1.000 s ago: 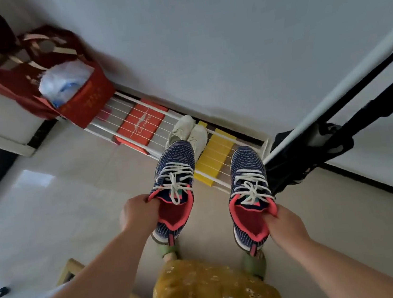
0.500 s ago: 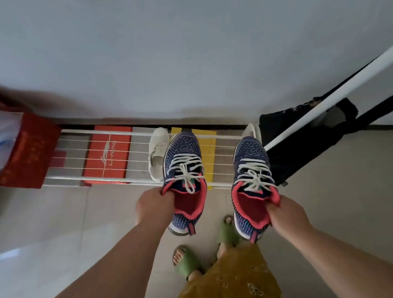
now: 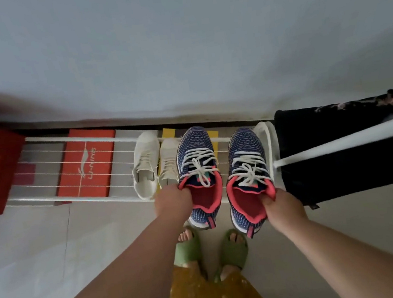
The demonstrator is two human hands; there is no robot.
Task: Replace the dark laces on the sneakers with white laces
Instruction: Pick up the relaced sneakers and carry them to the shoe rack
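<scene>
White-laced sneakers point(image 3: 199, 173), collars pinched by both hands point(image 3: 172, 201) (one each), above rack edge point(image 3: 77, 197).

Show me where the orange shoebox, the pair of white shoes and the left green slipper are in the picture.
Orange shoebox point(image 3: 86, 167): head view, on the lid near the logo.
Pair of white shoes point(image 3: 146, 165): head view, on the laces of the left shoe.
Left green slipper point(image 3: 188, 250): head view, on the strap.

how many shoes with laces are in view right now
4. Left blue sneaker in the left hand, right blue sneaker in the right hand, two cream shoes on the rack.
</scene>
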